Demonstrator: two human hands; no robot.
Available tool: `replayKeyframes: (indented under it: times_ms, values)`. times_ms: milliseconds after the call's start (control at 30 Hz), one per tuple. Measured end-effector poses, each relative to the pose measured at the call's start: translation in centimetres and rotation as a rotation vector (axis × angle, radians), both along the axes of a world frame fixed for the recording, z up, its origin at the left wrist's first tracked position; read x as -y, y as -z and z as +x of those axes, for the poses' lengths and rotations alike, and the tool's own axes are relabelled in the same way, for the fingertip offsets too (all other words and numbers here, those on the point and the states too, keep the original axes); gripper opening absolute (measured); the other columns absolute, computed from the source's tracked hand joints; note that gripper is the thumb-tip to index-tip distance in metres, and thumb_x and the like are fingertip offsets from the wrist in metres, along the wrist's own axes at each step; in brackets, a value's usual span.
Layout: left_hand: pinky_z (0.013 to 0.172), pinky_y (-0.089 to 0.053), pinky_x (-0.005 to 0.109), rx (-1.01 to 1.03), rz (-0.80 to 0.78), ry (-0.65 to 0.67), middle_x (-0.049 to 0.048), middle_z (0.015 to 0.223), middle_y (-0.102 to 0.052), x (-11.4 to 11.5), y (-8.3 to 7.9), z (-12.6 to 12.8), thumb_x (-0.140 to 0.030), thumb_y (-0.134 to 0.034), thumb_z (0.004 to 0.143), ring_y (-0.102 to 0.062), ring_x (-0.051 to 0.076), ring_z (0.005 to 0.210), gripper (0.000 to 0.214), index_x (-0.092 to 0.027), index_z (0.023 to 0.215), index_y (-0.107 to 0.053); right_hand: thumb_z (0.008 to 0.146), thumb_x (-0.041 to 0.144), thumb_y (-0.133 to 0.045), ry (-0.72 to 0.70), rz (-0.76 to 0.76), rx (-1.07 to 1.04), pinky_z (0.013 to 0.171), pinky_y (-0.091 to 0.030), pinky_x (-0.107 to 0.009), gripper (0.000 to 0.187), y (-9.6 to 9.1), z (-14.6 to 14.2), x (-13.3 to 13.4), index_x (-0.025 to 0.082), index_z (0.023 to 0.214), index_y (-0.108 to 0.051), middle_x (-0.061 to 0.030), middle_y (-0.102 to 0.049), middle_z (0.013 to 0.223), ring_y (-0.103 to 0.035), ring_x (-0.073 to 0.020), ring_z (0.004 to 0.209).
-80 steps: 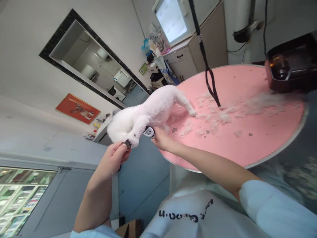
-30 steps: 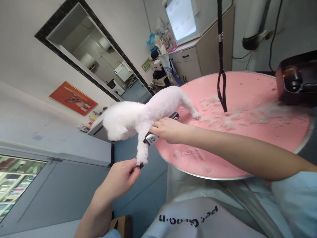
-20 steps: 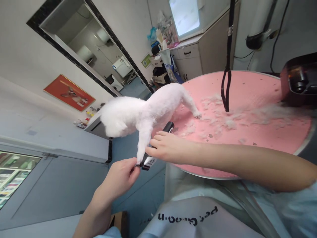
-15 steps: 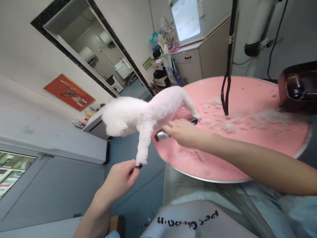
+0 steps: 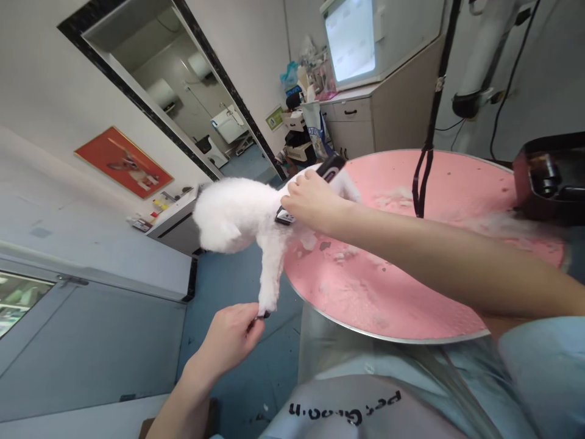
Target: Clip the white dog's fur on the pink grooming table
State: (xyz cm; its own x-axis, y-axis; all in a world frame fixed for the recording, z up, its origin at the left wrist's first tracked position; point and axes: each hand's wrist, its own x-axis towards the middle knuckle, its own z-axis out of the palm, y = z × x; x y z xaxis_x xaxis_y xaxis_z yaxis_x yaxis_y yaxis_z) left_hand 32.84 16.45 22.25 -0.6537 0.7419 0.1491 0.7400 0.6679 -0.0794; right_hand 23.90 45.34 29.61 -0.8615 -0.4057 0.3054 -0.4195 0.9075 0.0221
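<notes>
A white fluffy dog [image 5: 233, 210] stands at the left edge of a round pink table [image 5: 393, 299], its head turned away from me. My left hand [image 5: 235, 332] is closed round the end of its outstretched front leg [image 5: 273, 268]; a small dark bit shows at the paw, and I cannot make out what it is. In my right hand [image 5: 311, 198] is a black and silver hair clipper [image 5: 333, 166]. Its blade end [image 5: 285, 216] lies against the dog's body just above that leg. The hand and clipper hide much of the dog's back and side.
Loose white fur [image 5: 493, 225] is scattered over the tabletop. A black strap loop [image 5: 423, 180] hangs above it, and a dark tray [image 5: 548, 177] with items stands at the right. Farther back are a cabinet [image 5: 350, 116] and a doorway. Blue floor [image 5: 196, 360] lies beyond the table's left edge.
My right hand has lifted the clipper from low beside the dog's belly up to its side above the front leg. My left hand keeps hold of the paw, a little further right.
</notes>
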Motion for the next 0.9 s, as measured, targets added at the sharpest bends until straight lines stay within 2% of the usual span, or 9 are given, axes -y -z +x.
replayKeyframes:
  times_ms: [100,233,433,533,600,667,767,800,900]
  values:
    - [0.055,-0.032,0.025,0.0,0.003,-0.017,-0.0034,0.057,-0.054,0.4,0.6,0.0,-0.013,-0.045,0.087,-0.052,0.011,0.053,0.023,-0.019,0.065,-0.05,0.087,0.006,-0.059,-0.101,0.048,-0.001,0.099,-0.032,-0.051,0.013,0.2,-0.8,0.6,0.014,0.08,-0.068,-0.0101,-0.066,0.091,-0.061,-0.0316,0.104]
    - [0.057,-0.032,0.026,0.041,0.001,-0.022,-0.0023,0.06,-0.057,0.7,1.4,0.2,-0.013,-0.045,0.088,-0.055,0.012,0.056,0.022,-0.019,0.069,-0.054,0.084,0.008,-0.063,-0.205,0.128,0.047,0.1,-0.032,-0.051,0.01,1.2,-0.6,0.8,0.017,0.08,-0.068,-0.0078,-0.064,0.086,-0.062,-0.0308,0.101]
    - [0.056,-0.03,0.025,0.043,0.022,0.013,-0.0021,0.057,-0.054,0.4,1.9,0.2,-0.013,-0.044,0.087,-0.05,0.012,0.054,0.023,-0.019,0.066,-0.051,0.083,0.003,-0.061,-0.259,0.041,0.076,0.097,-0.031,-0.048,0.018,2.1,1.3,0.7,0.018,0.087,-0.069,-0.0091,-0.066,0.089,-0.06,-0.0301,0.1]
    - [0.054,-0.029,0.023,0.052,0.082,0.023,-0.0031,0.055,-0.05,0.3,1.7,0.1,-0.013,-0.044,0.087,-0.045,0.01,0.051,0.024,-0.018,0.064,-0.048,0.087,0.003,-0.053,-0.338,0.093,0.082,0.093,-0.035,-0.044,0.023,3.5,2.9,0.7,0.017,0.095,-0.069,-0.011,-0.068,0.095,-0.061,-0.0289,0.097]
    - [0.053,-0.029,0.022,0.105,0.155,-0.011,-0.0038,0.054,-0.045,0.5,1.4,0.0,-0.014,-0.042,0.088,-0.041,0.009,0.05,0.027,-0.018,0.062,-0.044,0.086,0.003,-0.053,-0.366,0.08,0.106,0.087,-0.038,-0.041,0.027,5.3,4.0,0.2,0.017,0.104,-0.067,-0.0119,-0.069,0.101,-0.062,-0.0286,0.097]
    - [0.051,-0.028,0.021,0.206,0.261,-0.074,-0.0043,0.054,-0.04,0.7,0.8,-0.1,-0.017,-0.04,0.09,-0.037,0.008,0.049,0.03,-0.018,0.061,-0.043,0.083,0.004,-0.056,-0.249,-0.028,0.189,0.077,-0.041,-0.036,0.032,7.6,4.7,-0.8,0.018,0.11,-0.064,-0.0123,-0.07,0.104,-0.064,-0.0276,0.093]
    - [0.05,-0.028,0.021,0.366,0.434,-0.175,-0.0041,0.053,-0.036,1.2,-0.3,-0.2,-0.026,-0.041,0.092,-0.035,0.008,0.049,0.033,-0.017,0.061,-0.046,0.083,0.013,-0.058,0.106,-0.315,0.39,0.061,-0.039,-0.03,0.025,10.7,4.8,-2.2,0.017,0.106,-0.062,-0.0116,-0.072,0.1,-0.067,-0.0247,0.081]
    - [0.049,-0.028,0.021,0.404,0.48,-0.205,-0.0038,0.053,-0.035,1.3,-0.7,-0.3,-0.029,-0.042,0.092,-0.034,0.008,0.048,0.035,-0.017,0.061,-0.049,0.083,0.017,-0.059,0.18,-0.417,0.446,0.059,-0.038,-0.029,0.02,11.4,4.6,-2.3,0.017,0.103,-0.062,-0.0107,-0.073,0.098,-0.067,-0.024,0.079]
    - [0.049,-0.028,0.023,0.475,0.578,-0.272,-0.0024,0.053,-0.037,1.8,-1.6,-0.5,-0.037,-0.046,0.091,-0.033,0.009,0.05,0.037,-0.016,0.062,-0.056,0.081,0.026,-0.063,0.189,-0.675,0.495,0.06,-0.04,-0.027,0.02,12.1,4.0,-1.3,0.018,0.1,-0.063,-0.0076,-0.074,0.098,-0.068,-0.0234,0.083]
